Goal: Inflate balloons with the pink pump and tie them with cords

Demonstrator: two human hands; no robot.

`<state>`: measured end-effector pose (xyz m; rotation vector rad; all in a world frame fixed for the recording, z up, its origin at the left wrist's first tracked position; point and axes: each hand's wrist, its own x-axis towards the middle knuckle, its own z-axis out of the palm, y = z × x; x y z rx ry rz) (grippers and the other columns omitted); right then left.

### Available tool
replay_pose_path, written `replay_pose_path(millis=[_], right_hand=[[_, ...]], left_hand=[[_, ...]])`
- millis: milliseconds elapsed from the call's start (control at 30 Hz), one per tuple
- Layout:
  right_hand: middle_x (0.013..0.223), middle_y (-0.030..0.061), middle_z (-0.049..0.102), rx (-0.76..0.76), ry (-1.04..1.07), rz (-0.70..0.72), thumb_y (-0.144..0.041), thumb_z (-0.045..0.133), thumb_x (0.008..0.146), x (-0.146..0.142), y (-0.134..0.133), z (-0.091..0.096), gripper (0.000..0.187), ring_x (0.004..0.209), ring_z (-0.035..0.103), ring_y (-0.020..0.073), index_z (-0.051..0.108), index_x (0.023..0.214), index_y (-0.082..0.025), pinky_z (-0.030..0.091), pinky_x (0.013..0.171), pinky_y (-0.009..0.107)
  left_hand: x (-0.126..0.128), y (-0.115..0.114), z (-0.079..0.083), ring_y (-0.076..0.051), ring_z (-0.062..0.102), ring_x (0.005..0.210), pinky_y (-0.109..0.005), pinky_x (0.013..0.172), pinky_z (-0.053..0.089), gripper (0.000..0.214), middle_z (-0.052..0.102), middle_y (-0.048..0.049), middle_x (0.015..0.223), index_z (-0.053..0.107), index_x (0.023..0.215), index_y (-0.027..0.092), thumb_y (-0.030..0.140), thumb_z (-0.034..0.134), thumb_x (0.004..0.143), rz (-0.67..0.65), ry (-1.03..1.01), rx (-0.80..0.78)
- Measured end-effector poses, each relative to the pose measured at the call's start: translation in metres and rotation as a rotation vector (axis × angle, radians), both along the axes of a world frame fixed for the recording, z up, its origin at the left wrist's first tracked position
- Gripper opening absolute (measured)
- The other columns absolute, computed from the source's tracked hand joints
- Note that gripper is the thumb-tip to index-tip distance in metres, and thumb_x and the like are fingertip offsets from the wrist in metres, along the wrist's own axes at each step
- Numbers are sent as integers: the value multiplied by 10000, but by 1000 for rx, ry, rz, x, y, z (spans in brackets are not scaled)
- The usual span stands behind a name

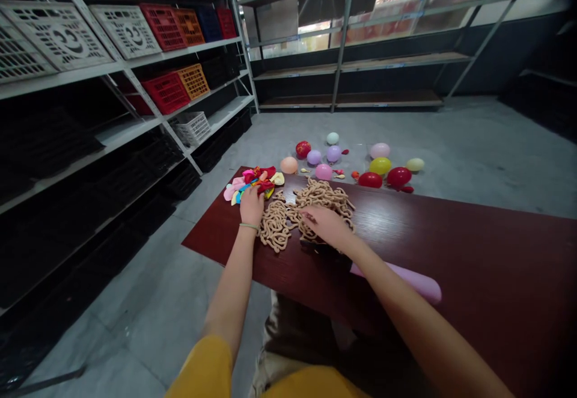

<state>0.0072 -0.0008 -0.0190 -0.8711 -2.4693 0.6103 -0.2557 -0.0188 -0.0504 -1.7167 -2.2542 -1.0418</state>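
Hands: my left hand [251,205] is curled into the flat balloons [258,177] and seems to pinch a red one, though I cannot tell whether the grip is closed. My right hand [327,225] lies open, palm down, on the cords [276,229].
Flat balloons: bright heap at the far left corner of the tabletop [451,247], touching the cords.
Cords: tan tangle just right of that heap, by the far edge.
Pink tube [408,282]: near the front edge, partly under my right forearm.
Blown balloons [380,165]: on the floor beyond the far edge.
Step, as I judge it: separating one balloon and one cord.
Doing it well: I would take the balloon by its neck and lift straight up. I would press the tangle flat and draw out a loose end, not a loop.
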Motion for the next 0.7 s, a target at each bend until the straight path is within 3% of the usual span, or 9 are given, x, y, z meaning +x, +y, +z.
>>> replay_pose_path(millis=[167, 333, 500, 700], right_hand=[[1130, 98, 698, 87, -141, 8, -196, 506, 948, -25, -2, -3, 263, 1049, 636, 224, 669, 1153, -177, 458, 956, 336], [1147, 113, 699, 68, -134, 9, -202, 507, 950, -30, -4, -6, 262, 1060, 638, 236, 675, 1149, -176, 450, 966, 353], [1077, 85, 729, 20, -64, -4, -197, 513, 942, -24, -1, 1, 233, 991, 663, 211, 697, 1084, -187, 469, 929, 324], [1074, 67, 725, -78, 112, -140, -175, 520, 914, 8, 16, 15, 267, 957, 668, 174, 660, 1140, -196, 495, 902, 324]], left_hand=[[0, 5, -14, -340, 588, 1110, -486, 995, 424, 353, 642, -231, 1171, 614, 1215, 70, 185, 550, 887, 57, 66, -99], [2, 1, -15, -292, 609, 1010, -431, 941, 455, 214, 675, -160, 1009, 691, 1000, 141, 169, 500, 909, 0, 61, -50], [12, -5, 2, -271, 600, 1041, -415, 967, 440, 186, 676, -132, 1043, 697, 981, 165, 213, 532, 911, -27, -24, 93], [56, 0, 31, -192, 643, 834, -308, 808, 491, 173, 711, -54, 896, 686, 933, 173, 281, 555, 902, -271, -500, 16]])
